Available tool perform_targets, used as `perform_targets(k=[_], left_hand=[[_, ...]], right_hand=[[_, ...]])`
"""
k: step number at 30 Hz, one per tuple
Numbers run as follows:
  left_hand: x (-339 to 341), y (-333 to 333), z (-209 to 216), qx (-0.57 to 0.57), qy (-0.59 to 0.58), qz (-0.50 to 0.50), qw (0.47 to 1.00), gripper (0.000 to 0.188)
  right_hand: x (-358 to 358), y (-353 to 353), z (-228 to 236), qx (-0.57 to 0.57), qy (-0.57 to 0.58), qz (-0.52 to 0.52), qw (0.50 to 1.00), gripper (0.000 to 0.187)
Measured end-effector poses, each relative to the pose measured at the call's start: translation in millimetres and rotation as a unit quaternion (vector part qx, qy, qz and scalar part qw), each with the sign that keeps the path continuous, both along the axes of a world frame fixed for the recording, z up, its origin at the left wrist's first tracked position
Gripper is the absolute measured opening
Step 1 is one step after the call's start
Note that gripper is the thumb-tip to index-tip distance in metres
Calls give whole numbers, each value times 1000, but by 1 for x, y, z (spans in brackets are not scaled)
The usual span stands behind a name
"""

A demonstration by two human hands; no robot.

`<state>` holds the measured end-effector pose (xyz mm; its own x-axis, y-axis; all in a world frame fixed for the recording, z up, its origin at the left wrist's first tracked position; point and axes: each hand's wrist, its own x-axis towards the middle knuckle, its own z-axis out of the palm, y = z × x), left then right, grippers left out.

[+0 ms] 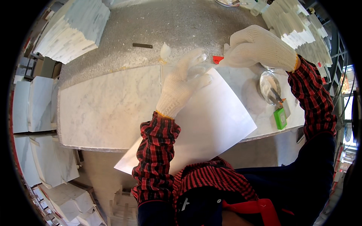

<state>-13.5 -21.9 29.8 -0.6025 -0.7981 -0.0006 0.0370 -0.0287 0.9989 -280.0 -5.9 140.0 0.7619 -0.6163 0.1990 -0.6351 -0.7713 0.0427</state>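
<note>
One white-gloved left hand (181, 83), fingers parted, hovers around a glossy white rectangular sheet's (213, 122) corner, overhanging the marbled worktop (109, 107); the white-gloved right hand's (260, 47) grip is unclear. Steadying the sheet should help.

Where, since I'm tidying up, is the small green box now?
In the head view, the green box is on the slab, right of the white sheet and just below the metal bowl.

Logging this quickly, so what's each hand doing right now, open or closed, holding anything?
Left hand: open, fingers parted at the white sheet's edge.
Right hand: fingers curled beside the red tag; whether it's gripping anything can't be told.
</note>
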Motion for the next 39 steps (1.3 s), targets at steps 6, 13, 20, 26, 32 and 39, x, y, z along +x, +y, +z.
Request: perform_targets(k=[6,13,20,26,32,39], left_hand=[[2,1,4,-37,-26,4,999,76],[2,0,-2,-50,-30,6,998,74],[1,-1,-4,-49,-24,1,999,74],[3,1,2,-60,-42,5,997,73],[4,0,2,-108,-76,19,991,74],[-8,3,3,-111,-51,44,992,77]], right_hand=[[4,-5,7,-9,76,26,997,10],[6,-6,7,-32,91,19,995,11],[5,-9,7,-40,80,52,995,11],[0,-6,0,-49,127,-10,991,14],[-11,-11,9,1,108,36,994,22],[-70,33,-23,487,-672,-182,528,43]])
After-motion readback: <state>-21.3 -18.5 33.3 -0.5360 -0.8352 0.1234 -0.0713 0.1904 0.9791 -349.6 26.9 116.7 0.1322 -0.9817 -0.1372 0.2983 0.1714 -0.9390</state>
